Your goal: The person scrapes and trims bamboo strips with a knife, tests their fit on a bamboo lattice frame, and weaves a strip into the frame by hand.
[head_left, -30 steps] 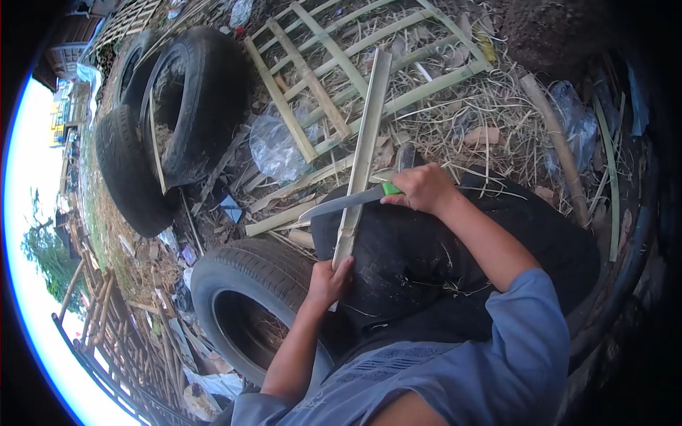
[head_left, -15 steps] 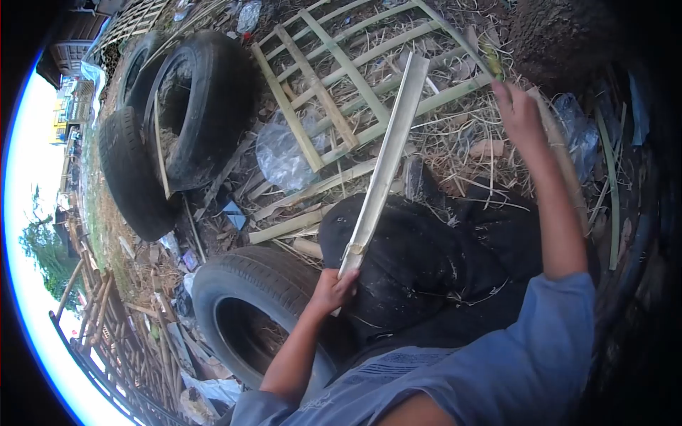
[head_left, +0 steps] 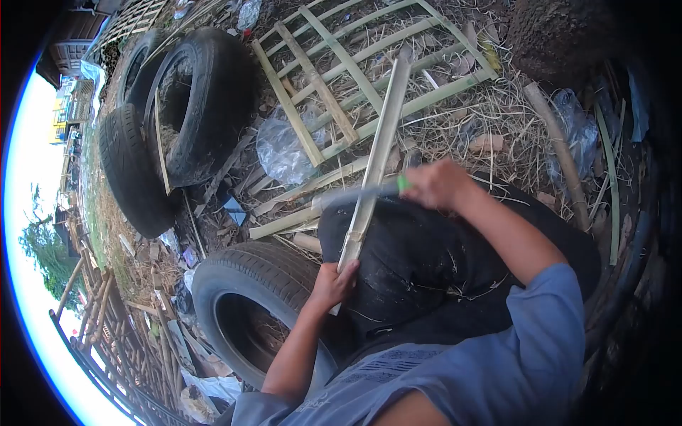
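While the left hand (head_left: 334,285) is gripping a strip (head_left: 380,153) low down, the right hand (head_left: 440,186) is clasping a blurred knife (head_left: 383,189) across it. The strip is slanting over the trousers (head_left: 405,248).

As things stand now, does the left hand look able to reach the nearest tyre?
Probably yes, for a touch: the tyre appears close beside the left hand, with nothing visible between them. However, this hand is closed around the bamboo strip, so grasping would likely require letting go first.
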Demonstrator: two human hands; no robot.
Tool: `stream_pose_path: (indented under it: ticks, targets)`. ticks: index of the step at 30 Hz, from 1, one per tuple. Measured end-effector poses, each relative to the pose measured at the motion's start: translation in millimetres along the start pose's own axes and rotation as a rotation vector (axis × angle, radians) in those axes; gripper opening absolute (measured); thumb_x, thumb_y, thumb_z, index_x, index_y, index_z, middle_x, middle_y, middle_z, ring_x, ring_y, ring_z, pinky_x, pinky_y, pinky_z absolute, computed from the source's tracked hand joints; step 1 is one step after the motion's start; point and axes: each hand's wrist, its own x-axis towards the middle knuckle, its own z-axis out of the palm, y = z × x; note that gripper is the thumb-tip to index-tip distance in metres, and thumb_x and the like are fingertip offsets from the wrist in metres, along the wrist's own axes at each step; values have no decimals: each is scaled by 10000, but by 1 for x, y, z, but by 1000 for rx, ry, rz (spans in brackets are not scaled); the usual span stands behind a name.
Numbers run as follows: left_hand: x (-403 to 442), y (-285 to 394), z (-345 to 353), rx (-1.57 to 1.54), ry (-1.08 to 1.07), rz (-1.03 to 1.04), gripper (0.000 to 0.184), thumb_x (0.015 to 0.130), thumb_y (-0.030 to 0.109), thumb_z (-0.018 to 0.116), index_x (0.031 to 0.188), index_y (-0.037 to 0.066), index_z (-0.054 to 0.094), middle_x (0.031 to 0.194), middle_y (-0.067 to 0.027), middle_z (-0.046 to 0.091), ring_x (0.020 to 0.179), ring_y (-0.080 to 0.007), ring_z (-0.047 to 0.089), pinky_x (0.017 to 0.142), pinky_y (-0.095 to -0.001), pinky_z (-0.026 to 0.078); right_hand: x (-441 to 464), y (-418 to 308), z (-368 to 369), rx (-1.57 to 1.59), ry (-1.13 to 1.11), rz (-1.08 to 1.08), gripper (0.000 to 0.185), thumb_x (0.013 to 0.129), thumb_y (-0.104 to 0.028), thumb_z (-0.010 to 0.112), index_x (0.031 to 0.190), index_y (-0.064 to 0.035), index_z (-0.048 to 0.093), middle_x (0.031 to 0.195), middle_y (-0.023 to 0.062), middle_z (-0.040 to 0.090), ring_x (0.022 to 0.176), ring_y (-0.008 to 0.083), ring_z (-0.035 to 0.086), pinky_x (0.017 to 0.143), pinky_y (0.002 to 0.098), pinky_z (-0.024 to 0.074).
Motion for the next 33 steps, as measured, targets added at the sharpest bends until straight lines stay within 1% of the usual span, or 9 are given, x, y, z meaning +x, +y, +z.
stream_pose_path:
  ticks: [3, 4, 8, 10, 14, 16, 19, 32, 33]
  targets:
    - [-1, -11, 3, 26, -7, 1, 481, 952, 376, 581, 628, 21, 573, 552, -1, 537, 512, -85, 494, 488, -280, 408, 10, 117, -65, 221, 278, 981, 393, 976, -380, 431, 1038, -56, 646, 831, 224, 660, 854, 393, 650, 735, 486, 496]
    - [-2, -13, 6, -39, -12, 28, 502, 957, 392, 568, 606, 33, 553, 535, 3, 522, 484, -87, 492, 459, -273, 394, -5, 154, -91, 56, 338, 1012, 448, 991, -405, 405, 1011, -33, 654, 855, 223, 666, 841, 403, 648, 716, 475, 487]
    - [2, -13, -1, -58, -32, 105, 520, 963, 418, 552, 596, 49, 536, 520, 12, 502, 457, -82, 484, 431, -257, 374, -19, 124, -124, 31, 693, 711, 562, 996, -481, 372, 1004, 7, 650, 781, 244, 645, 769, 374, 656, 671, 432, 479]
    - [3, -4, 1, -45, -39, 68, 524, 964, 420, 549, 596, 47, 532, 516, 9, 499, 447, -83, 480, 420, -252, 367, -16, 60, -111, 195, 614, 680, 575, 989, -493, 396, 940, 29, 633, 647, 170, 594, 625, 298, 609, 590, 409, 446]
    - [-9, 0, 4, -26, -17, -38, 527, 969, 404, 546, 613, 16, 528, 516, -3, 491, 464, -79, 486, 425, -273, 369, -26, -27, -74, 383, 371, 529, 474, 975, -462, 459, 884, -30, 631, 550, 144, 554, 534, 349, 597, 507, 433, 441]
    - [-13, -6, 9, 336, 158, 164, 436, 963, 312, 549, 678, -14, 596, 547, -178, 555, 472, -318, 535, 506, -397, 442, -27, -56, -63, 361, 167, 527, 420, 960, -436, 498, 872, -48, 632, 566, 162, 573, 582, 375, 624, 524, 455, 474]
    - [-27, 14, 16, 442, 214, 274, 339, 946, 246, 535, 742, -19, 594, 651, -279, 558, 624, -472, 561, 579, -496, 456, -30, -80, -42, 312, 196, 369, 414, 943, -431, 530, 807, -50, 614, 556, 177, 581, 552, 370, 621, 506, 462, 488]
    - [-21, 3, 34, 615, 348, 344, 220, 903, 162, 541, 767, -9, 561, 659, -284, 575, 659, -468, 592, 588, -536, 462, -25, -23, -9, 63, 141, 130, 471, 919, -528, 498, 787, -92, 623, 651, 127, 655, 608, 327, 665, 547, 432, 539]
    - [-20, 3, 34, 597, 359, 333, 207, 897, 153, 544, 767, -7, 555, 654, -281, 573, 653, -464, 592, 585, -533, 464, -14, -4, -23, 103, 114, 456, 440, 943, -483, 479, 845, -93, 658, 745, 148, 680, 697, 340, 679, 632, 448, 549]
